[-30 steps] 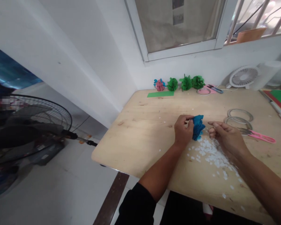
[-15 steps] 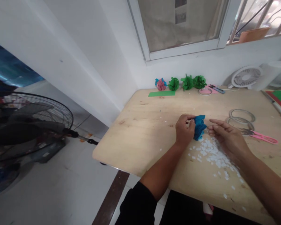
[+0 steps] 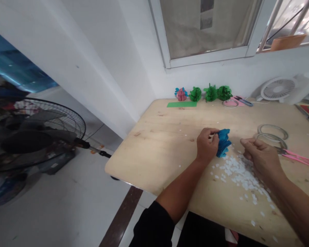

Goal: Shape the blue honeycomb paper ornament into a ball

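My left hand [image 3: 207,143] pinches a blue folded paper piece [image 3: 223,142] by its left side, holding it just above the table. To its right, my right hand [image 3: 262,156] has thumb and index finger pressed together; anything between the fingertips is too small to make out. Below both hands lies a scatter of small white paper bits [image 3: 240,173]. Rolls of tape [image 3: 272,133] and pink-handled thread snips [image 3: 297,156] lie just beyond and right of my right hand.
Along the wall stand a pink and blue paper figure [image 3: 181,94] and several green ones [image 3: 211,92], behind a green paper strip [image 3: 182,104]. A blue cutter [image 3: 244,101] and a small white fan [image 3: 278,89] are at the back. A large black fan [image 3: 41,137] stands left of the table [image 3: 144,154].
My right hand has drawn away to the right from the blue paper, its fingers closing from stretched out into a pinch. My left hand keeps its hold. The view has shifted slightly.
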Tool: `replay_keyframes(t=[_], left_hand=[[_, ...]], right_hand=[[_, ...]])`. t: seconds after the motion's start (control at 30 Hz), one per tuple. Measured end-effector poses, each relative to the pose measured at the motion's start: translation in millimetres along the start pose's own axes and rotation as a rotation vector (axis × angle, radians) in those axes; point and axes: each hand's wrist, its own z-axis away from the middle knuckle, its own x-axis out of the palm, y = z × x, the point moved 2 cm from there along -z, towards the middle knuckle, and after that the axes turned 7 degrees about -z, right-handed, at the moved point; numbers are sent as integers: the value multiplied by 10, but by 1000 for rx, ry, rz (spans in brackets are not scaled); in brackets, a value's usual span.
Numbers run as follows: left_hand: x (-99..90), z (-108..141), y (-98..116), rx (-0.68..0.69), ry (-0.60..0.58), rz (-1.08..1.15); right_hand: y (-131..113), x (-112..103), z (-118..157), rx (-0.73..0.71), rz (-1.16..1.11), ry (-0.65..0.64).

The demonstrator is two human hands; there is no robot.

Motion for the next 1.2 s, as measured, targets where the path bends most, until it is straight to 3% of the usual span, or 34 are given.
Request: replay_keyframes(t=[0.13,0.3,0.6,0.83,0.97,1.07,1.2], left_hand=[[-4,-7,3,-4,-14,6],[6,-8,3,-20,-31,7],[15,-9,10,15,-42,19],[12,-6,9,33,-53,20],[15,-8,7,25,-58,25],[12,-10,16,11,-70,30],[8,-11,27,1,-80,22]], right_hand=[[-25,-5,-6,-69,78,-4],[-35,21,-13,-106,24,-97],[41,-8,-46,-136,110,-98],[-9,12,-5,-118,-81,-118],[-22,11,12,-126,-64,-141],[-23,-7,17,-132,3,-115],[-51,-35,21,-140,137,10]])
